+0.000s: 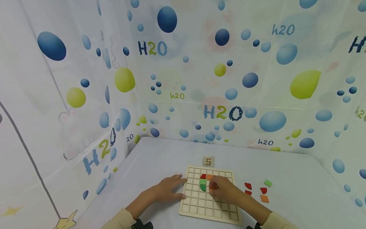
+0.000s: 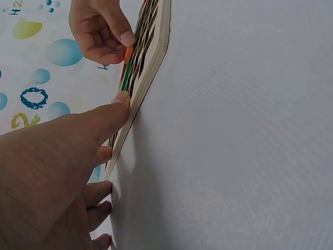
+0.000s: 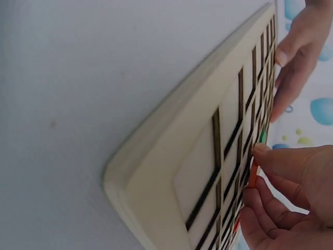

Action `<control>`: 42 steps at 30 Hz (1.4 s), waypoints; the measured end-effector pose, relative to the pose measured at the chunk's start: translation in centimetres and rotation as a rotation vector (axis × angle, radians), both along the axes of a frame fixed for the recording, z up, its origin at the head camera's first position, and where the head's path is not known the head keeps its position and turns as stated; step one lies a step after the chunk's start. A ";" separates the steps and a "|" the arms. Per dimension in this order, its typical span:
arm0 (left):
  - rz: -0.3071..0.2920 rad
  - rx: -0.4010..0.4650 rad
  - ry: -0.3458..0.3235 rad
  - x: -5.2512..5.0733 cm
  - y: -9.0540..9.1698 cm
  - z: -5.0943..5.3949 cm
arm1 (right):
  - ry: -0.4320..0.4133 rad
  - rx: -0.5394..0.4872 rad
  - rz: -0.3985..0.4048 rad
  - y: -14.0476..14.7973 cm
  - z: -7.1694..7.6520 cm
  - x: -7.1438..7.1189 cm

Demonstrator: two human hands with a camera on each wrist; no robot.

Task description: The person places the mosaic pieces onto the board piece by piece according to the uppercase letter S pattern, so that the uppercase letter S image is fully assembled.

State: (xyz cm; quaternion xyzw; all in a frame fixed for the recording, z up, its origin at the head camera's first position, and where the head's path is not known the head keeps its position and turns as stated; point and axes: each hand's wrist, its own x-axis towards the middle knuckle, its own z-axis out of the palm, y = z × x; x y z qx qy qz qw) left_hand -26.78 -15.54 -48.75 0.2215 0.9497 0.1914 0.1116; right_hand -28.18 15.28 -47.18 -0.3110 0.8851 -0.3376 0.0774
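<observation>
A wooden grid board (image 1: pixel 197 210) lies on the white table. My left hand (image 1: pixel 168 189), fingers spread, touches its left edge with thumb and fingertips. Over the middle of the grid, my right hand (image 1: pixel 224 190) pinches an orange tile (image 3: pixel 253 174) between thumb and fingers, low at the board's surface. Whether the tile is fully in a cell cannot be told. Left of that hand, a red quarter-round tile (image 1: pixel 203 176), a light green square (image 1: pixel 202 182) and a dark green quarter-round (image 1: pixel 202 187) sit in cells. An orange tile (image 1: pixel 210 177) lies beside the red one, partly hidden.
Behind the board lies a small pattern card (image 1: pixel 208 161) with a gridded figure. To the right are several loose tiles: red ones (image 1: pixel 263 190), a light green one (image 1: pixel 267 183) and an orange square (image 1: pixel 264 198). Printed curtains (image 1: pixel 197 95) enclose the table (image 1: pixel 166 156).
</observation>
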 end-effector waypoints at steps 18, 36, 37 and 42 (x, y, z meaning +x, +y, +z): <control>-0.010 0.005 0.015 0.2 -0.2 0.0 | 0.038 0.039 -0.003 -1.1 0.2 0.0; -0.025 0.016 0.020 0.5 -0.1 0.4 | 0.074 0.072 0.031 -0.6 -0.2 -0.8; -0.026 0.015 0.020 0.5 -0.1 0.4 | 0.067 0.069 0.030 -0.7 -0.2 -0.8; -0.020 0.008 0.015 0.4 0.0 0.3 | 0.054 0.072 0.006 -0.5 -0.1 -0.7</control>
